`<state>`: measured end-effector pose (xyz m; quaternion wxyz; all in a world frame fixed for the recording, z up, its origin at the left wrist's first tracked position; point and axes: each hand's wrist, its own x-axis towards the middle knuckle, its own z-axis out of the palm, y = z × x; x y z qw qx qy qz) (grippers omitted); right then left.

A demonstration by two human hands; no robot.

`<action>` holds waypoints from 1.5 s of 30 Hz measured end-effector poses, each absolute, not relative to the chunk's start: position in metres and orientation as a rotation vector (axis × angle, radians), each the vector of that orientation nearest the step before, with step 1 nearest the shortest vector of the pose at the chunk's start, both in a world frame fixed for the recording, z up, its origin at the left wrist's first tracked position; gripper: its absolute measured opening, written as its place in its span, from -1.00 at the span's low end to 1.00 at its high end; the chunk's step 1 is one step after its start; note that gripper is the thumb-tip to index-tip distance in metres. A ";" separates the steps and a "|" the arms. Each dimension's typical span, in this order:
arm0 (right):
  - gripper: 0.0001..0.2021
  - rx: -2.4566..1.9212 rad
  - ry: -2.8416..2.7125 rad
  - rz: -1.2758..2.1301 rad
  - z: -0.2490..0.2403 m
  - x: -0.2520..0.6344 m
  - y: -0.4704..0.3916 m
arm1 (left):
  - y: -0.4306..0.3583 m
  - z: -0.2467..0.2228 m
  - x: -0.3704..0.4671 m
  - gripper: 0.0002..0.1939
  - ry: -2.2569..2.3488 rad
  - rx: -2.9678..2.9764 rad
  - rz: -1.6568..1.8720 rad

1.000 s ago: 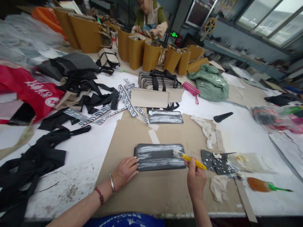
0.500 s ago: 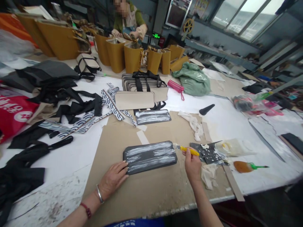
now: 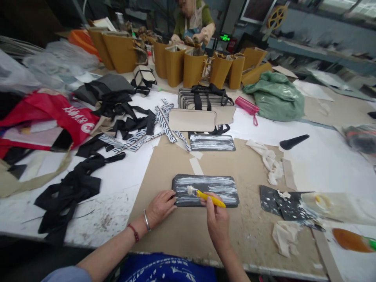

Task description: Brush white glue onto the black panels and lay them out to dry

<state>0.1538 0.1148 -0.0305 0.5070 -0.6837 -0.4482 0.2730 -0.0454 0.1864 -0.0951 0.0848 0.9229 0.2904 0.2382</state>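
A dark rectangular panel point(image 3: 214, 182) with rounded corners lies on the brown board, streaked with white glue-like paste. The fingers of my left hand point(image 3: 160, 206) are stretched out, their tips resting on the panel's left edge. My right hand point(image 3: 217, 224) is closed around the yellow handle of a small brush point(image 3: 212, 199). The brush's whitish tip is over the left-middle part of the panel; I cannot tell how firmly it touches. Beyond lies a second white-streaked dark panel point(image 3: 213, 143), near a beige panel point(image 3: 192, 120).
Paste-spattered dark scraps point(image 3: 272, 201), a crumpled cloth point(image 3: 286, 237) and an amber bottle point(image 3: 351, 239) lie right. Black strips point(image 3: 70, 192) and a red bag point(image 3: 70, 117) lie left. Behind are stacked panels point(image 3: 183, 98), mustard bags point(image 3: 195, 70) and a person point(image 3: 195, 23) working.
My right hand has brought the brush leftward from beside the panel's right end to over its surface. My left hand stays at the left edge. The camera view has shifted left.
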 end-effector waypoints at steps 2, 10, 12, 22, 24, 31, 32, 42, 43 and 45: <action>-0.73 -1.619 -0.975 0.792 -0.038 0.142 0.124 | 0.184 -0.094 -0.045 -0.84 0.885 2.747 0.692; -0.63 -1.830 -1.085 0.517 -0.044 0.168 0.126 | 0.181 -0.096 -0.045 -0.85 0.871 2.699 0.700; -0.64 -1.791 -1.058 0.607 -0.041 0.158 0.135 | 0.181 -0.097 -0.045 -0.84 0.877 2.687 0.712; -0.60 -1.810 -0.921 0.626 -0.040 0.154 0.160 | 0.180 -0.094 -0.045 -0.84 0.896 2.655 0.691; -0.61 -1.790 -0.892 0.645 -0.036 0.153 0.150 | 0.180 -0.095 -0.045 -0.84 0.902 2.643 0.711; -0.57 -1.798 -0.814 0.817 -0.058 0.158 0.126 | 0.180 -0.101 -0.046 -0.82 0.895 2.654 0.773; -0.55 -1.872 -0.784 0.744 -0.060 0.175 0.123 | 0.180 -0.101 -0.045 -0.83 0.895 2.659 0.780; -0.53 -2.074 -1.181 -0.057 -0.036 0.242 0.092 | 0.175 -0.103 -0.045 -0.80 0.952 2.692 0.823; -0.58 -2.001 -1.256 -0.031 -0.038 0.225 0.091 | 0.174 -0.104 -0.045 -0.80 0.953 2.695 0.831; -0.71 -1.862 -1.383 0.080 -0.040 0.190 0.087 | 0.174 -0.103 -0.044 -0.80 0.954 2.698 0.843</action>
